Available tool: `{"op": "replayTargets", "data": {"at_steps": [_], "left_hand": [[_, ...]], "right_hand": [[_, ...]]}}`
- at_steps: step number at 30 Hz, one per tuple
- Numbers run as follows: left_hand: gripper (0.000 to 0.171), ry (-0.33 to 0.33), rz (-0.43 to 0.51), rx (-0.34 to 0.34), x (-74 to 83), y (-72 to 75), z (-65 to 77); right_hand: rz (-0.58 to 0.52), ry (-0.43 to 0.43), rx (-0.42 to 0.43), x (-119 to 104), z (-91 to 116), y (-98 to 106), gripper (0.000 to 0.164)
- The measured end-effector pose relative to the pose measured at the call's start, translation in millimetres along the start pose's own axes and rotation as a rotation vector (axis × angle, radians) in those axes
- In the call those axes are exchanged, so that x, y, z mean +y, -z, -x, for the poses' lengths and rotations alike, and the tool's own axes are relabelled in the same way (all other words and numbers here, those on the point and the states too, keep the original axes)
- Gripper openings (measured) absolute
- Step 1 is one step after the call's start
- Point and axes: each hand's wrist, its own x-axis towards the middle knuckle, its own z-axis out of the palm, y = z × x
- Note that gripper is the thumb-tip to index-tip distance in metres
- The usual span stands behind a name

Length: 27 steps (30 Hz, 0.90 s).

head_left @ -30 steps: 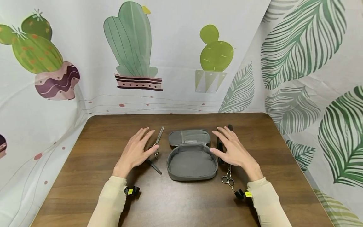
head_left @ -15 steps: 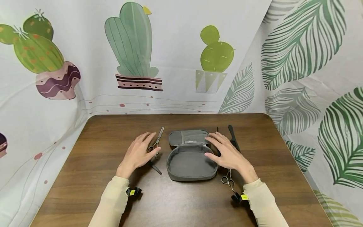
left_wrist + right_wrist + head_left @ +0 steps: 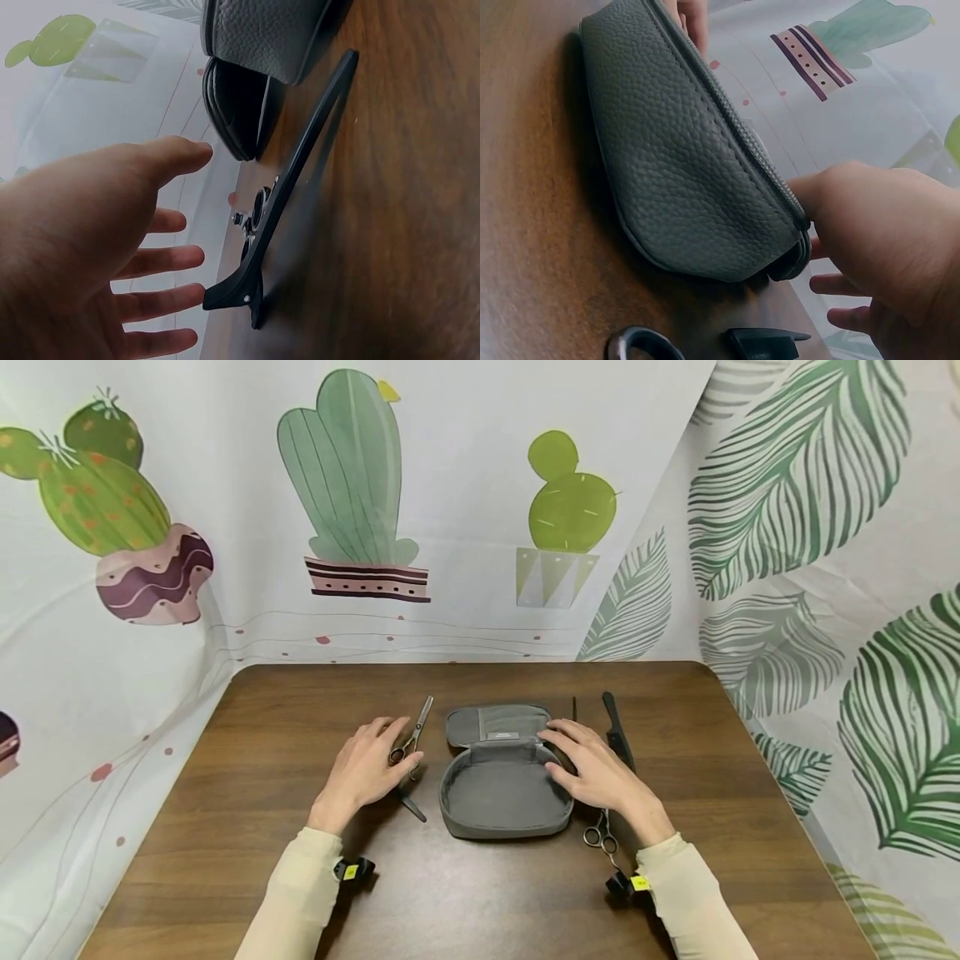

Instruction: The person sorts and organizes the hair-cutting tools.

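Note:
A grey zippered case lies unzipped, its lid folded back, in the head view. My right hand reaches over its right end. In the right wrist view the thumb goes behind the zipper rim, while the other fingers extend past the case's end. My left hand hovers with fingers spread, holding nothing. Beside it lie thinning scissors and a black hair clip. The left wrist view shows the clip in front of the fingertips.
Right of the case lie a black comb, scissors partly under the right hand, and a thin black rod-like end. The brown table backs onto a printed cloth.
My right hand has moved left and slightly toward me, from beside the case to over its right end. My left hand has shifted slightly right and down. The comb has become more visible.

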Motion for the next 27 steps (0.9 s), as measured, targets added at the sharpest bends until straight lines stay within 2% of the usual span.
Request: {"op": "replayTargets", "data": {"at_steps": [7,16,21,27], "left_hand": [[0.070,0.018,-0.049,-0.050,10.7,-0.7,1.9],[0.070,0.091,-0.123,-0.106,21.2,-4.3,6.4],[0.058,0.103,-0.144,-0.087,23.4,-8.2,7.3],[0.049,0.118,-0.124,-0.060,23.2,-12.0,4.5]], "right_hand": [[0.016,0.010,0.007,0,0,-1,0.053],[0.023,0.015,0.010,-1,1,-1,0.053],[0.009,0.001,-0.004,-2,2,-1,0.054],[0.005,-0.004,-0.008,-4,1,2,0.054]]}}
